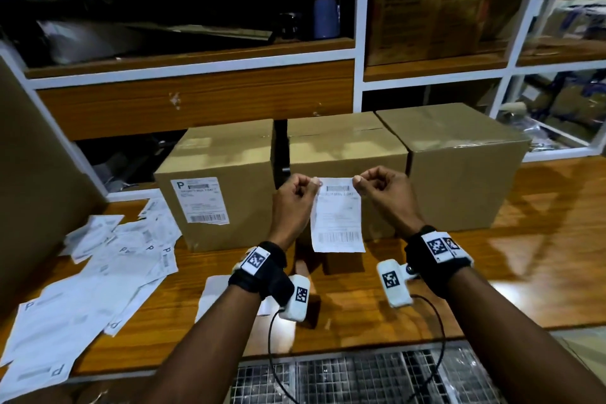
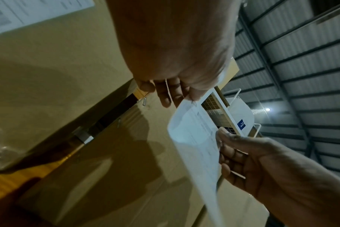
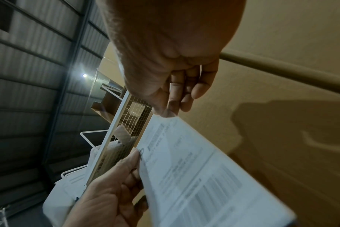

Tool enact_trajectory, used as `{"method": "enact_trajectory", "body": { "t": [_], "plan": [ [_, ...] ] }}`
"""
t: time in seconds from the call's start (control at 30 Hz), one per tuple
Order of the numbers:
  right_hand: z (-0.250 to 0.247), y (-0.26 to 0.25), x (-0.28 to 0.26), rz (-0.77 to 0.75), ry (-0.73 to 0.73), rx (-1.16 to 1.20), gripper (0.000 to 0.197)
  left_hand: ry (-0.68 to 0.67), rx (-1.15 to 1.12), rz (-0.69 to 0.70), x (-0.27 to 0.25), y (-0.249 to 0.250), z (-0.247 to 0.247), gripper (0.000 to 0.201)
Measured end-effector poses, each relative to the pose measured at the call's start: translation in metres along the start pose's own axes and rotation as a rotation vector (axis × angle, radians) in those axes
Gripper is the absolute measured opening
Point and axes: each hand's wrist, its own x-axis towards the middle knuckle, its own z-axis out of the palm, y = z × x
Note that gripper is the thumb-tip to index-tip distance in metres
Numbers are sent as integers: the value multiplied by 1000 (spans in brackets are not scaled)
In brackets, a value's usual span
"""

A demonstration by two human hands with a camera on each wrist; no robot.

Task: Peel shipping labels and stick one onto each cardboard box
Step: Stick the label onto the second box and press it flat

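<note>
Three brown cardboard boxes stand in a row on the wooden table. The left box [image 1: 229, 154] carries a white label [image 1: 200, 200] on its front. The middle box [image 1: 341, 147] and right box [image 1: 459, 167] show plain fronts. A white shipping label [image 1: 337, 216] [image 2: 196, 145] [image 3: 204, 169] hangs upright in front of the middle box. My left hand [image 1: 313, 185] [image 2: 188, 98] pinches its top left corner. My right hand [image 1: 359, 182] [image 3: 165, 110] pinches its top right corner. Whether the label touches the box I cannot tell.
Several loose label sheets [image 1: 98, 272] lie scattered on the left of the table [image 1: 524, 272]. One white sheet [image 1: 213, 292] lies under my left wrist. A tall cardboard panel [image 1: 32, 190] stands at far left. Shelves [image 1: 196, 52] rise behind; a wire grid [image 1: 360, 377] lies below the front edge.
</note>
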Motion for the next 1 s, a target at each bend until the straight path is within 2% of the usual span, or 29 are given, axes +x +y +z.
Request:
{"method": "enact_trajectory", "body": {
  "t": [0.13, 0.27, 0.43, 0.63, 1.0],
  "plan": [
    [4, 1, 5, -36, 9, -74, 14, 177, 274, 164, 0, -2, 6, 25],
    [5, 2, 12, -204, 99, -355, 19, 315, 501, 286, 3, -6, 6, 22],
    [1, 7, 25, -330, 104, -493, 14, 257, 469, 386, 21, -9, 2, 11],
    [10, 23, 41, -402, 90, -561, 15, 190, 425, 370, 31, -13, 7, 12],
    [22, 44, 49, -513, 208, -586, 15, 281, 444, 446, 35, -32, 18, 15]
  ]
}}
